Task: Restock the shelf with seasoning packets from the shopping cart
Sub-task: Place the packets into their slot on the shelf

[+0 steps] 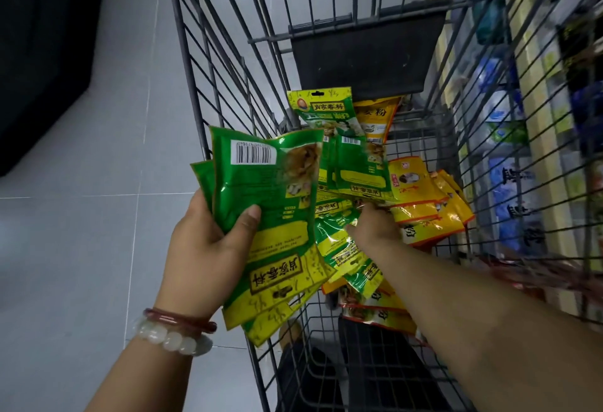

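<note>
Grabbing more seasoning packets out of the cart

The dark grey wire shopping cart (228, 62) takes up most of the view, with the store shelf of blurry blue and white packs (509, 137) off to its right, well apart from either grip. Left hand (202, 248) has its grip clamped on a fanned stack of glossy green and yellow foil packets (261, 216), thumb on top, long axis running up and away, barcode side showing. Right hand (372, 225) is the nearer one to the loose pile of green packets (346, 163) in the cart bottom, which sits just beyond and under its grip; fingers are buried in them so I can't tell how far open it is. Orange and yellow foil packets (424, 202) lie just right of that grip. Chinese lettering on all the labels, with 粉 readable on the orange ones.
</note>
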